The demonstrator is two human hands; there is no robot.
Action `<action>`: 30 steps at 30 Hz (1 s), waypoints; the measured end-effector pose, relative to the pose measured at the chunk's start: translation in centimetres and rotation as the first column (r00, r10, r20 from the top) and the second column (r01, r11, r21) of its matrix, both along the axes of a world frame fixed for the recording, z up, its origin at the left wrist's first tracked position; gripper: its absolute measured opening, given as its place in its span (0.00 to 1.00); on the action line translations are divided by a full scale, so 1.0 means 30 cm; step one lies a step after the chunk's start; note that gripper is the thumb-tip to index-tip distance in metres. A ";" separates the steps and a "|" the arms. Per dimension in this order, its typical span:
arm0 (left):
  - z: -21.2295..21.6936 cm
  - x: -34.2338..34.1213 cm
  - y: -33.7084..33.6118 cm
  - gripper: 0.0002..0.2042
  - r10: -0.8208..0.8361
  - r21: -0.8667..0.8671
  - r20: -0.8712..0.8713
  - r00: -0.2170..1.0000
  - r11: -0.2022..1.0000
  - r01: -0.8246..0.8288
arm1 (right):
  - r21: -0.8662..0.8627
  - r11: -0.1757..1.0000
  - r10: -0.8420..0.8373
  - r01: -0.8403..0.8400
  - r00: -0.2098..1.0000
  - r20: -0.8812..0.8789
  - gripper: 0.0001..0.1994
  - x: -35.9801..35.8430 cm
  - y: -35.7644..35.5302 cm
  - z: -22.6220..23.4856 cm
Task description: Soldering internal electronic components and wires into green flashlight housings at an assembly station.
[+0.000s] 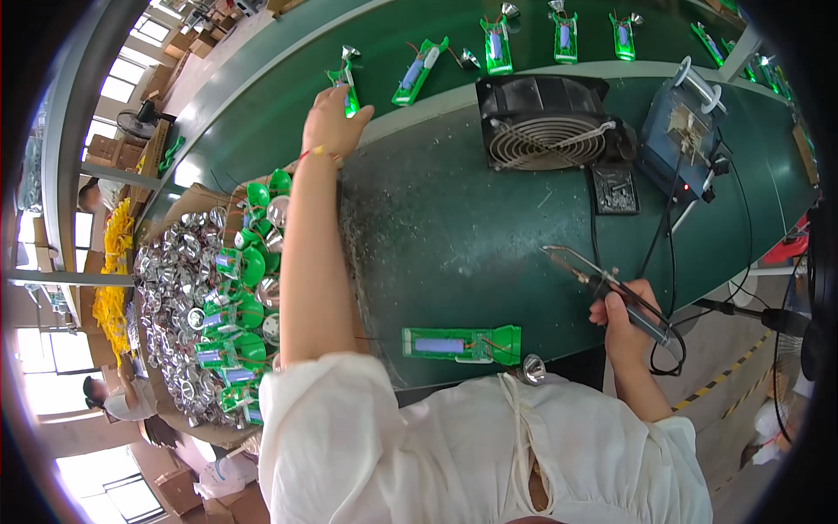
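My left hand reaches to the far belt, fingers stretched over the near end of a green flashlight half-shell and thumb spread apart. A small silver reflector lies at that shell's far end. My right hand is wrapped round a soldering iron, its thin tip pointing left above the green worktop. Close to my body lies another green flashlight half-shell with a purple battery and wires in it. A silver reflector sits at its right, by the worktop's near edge.
Several similar half-shells stand along the green belt. On the worktop are a black fan, a blue soldering station with cables and a small dark tray. Silver reflectors and green parts are heaped at left.
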State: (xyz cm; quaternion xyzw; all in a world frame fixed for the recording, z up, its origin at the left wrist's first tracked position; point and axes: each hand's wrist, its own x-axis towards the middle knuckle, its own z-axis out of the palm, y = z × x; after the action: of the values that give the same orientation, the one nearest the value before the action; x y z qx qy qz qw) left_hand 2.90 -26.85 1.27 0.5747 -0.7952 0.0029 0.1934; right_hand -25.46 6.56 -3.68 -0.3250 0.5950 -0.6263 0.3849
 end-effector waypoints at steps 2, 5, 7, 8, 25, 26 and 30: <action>0.144 -0.086 0.211 0.17 -0.171 0.278 -0.280 0.945 0.927 0.251 | -0.018 0.999 -0.032 0.033 0.999 0.014 0.06 -0.006 -0.003 -0.033; 0.150 -0.112 0.582 0.24 -0.520 0.428 -0.345 0.781 0.654 0.624 | -0.048 0.998 -0.032 0.033 0.999 0.017 0.07 -0.028 0.007 -0.055; 0.084 -0.065 0.788 0.32 -0.521 0.561 -0.179 0.835 0.643 0.521 | -0.084 0.996 -0.012 0.014 1.000 0.027 0.08 -0.021 0.024 -0.047; 0.037 -0.042 0.855 0.31 -0.470 0.539 -0.199 0.860 0.681 0.497 | -0.086 0.996 0.007 -0.006 1.000 0.014 0.08 -0.017 0.031 -0.031; -0.156 -0.168 0.868 0.10 -0.419 -0.094 -0.387 0.821 0.904 0.417 | -0.116 0.989 0.091 -0.094 0.995 -0.033 0.08 0.054 0.104 0.007; -0.159 -0.170 0.869 0.09 -0.401 -0.076 -0.401 0.823 0.911 0.406 | -0.124 0.985 0.118 -0.122 0.992 -0.034 0.08 0.066 0.100 0.010; -0.169 -0.175 0.865 0.06 -0.386 -0.076 -0.394 0.834 0.918 0.388 | -0.061 0.982 0.168 -0.177 0.978 -0.127 0.08 0.103 0.084 0.013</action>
State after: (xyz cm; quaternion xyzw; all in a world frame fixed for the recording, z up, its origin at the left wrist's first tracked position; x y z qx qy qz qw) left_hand -2.36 -0.89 -3.81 0.3910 -0.8380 -0.1568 0.3467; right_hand -22.36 9.08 -3.28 -0.4265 0.5639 -0.5906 0.3889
